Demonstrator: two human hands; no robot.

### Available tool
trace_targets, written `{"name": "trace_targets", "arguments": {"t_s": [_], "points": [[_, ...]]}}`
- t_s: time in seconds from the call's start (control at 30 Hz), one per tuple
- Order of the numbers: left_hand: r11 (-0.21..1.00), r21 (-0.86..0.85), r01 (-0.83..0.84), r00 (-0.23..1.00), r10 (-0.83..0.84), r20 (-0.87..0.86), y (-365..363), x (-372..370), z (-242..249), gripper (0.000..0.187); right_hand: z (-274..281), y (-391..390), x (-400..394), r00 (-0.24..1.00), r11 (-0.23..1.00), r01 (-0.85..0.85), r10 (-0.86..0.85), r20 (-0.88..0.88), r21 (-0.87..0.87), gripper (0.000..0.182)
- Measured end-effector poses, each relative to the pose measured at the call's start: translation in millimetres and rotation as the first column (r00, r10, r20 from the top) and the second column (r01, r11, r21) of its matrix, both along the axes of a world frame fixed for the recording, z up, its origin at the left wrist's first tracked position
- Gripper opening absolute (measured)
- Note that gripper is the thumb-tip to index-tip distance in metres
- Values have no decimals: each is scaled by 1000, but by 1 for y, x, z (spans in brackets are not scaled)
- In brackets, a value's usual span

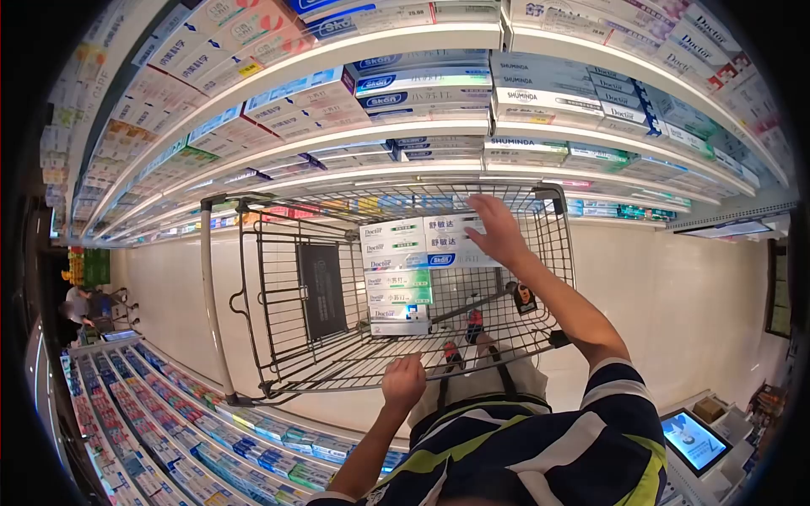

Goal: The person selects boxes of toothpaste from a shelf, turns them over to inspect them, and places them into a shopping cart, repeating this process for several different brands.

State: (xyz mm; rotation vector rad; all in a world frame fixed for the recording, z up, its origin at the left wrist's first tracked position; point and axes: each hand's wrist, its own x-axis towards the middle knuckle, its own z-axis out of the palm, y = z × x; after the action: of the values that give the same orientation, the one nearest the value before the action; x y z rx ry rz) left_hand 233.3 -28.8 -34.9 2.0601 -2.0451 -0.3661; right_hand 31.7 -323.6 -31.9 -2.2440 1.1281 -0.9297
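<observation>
A wire shopping cart point(221, 312) stands in front of me, with white toothpaste boxes point(399, 314) stacked in rows inside it. Along the far part of the stack, my right hand point(499, 234) reaches over the cart, fingers apart, its fingertips at the right end of the white boxes with dark Chinese lettering point(441, 225). A blue-labelled Skon box point(442, 260) lies just nearer to me. My left hand point(404, 384) is closed at the near top rim of the cart, below the stack, its fingers curled over the wire edge.
Lit shelves point(422, 36) packed with toothpaste boxes run along the far side. Behind me at lower left stands another shelf unit point(194, 422) of small packages. A screen point(693, 440) is at lower right. Another person point(78, 305) is far off at left. Pale floor tiles point(173, 291) surround the cart.
</observation>
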Motion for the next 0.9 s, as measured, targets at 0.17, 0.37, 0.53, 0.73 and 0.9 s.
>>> {"name": "trace_targets", "arguments": {"t_s": [0.17,0.37,0.53,0.73,0.9], "points": [[1000,-4,-17,1000,17,-17,3,2,-3,19,87,-85,-2,993,966,110,-97,67,-234,50],[999,4,-52,998,52,-44,1,-1,3,18,116,-165,8,977,922,66,-136,-161,-381,55],[997,-3,-77,996,77,-43,4,0,0,19,123,-185,19,877,959,86,-201,-437,-269,52],[994,61,-90,994,93,-51,3,-1,6,22,127,-191,25,838,957,94,-224,-497,-273,52],[994,62,-87,995,90,-40,4,0,0,19,131,-199,24,776,972,88,-204,-597,-217,53]]}}
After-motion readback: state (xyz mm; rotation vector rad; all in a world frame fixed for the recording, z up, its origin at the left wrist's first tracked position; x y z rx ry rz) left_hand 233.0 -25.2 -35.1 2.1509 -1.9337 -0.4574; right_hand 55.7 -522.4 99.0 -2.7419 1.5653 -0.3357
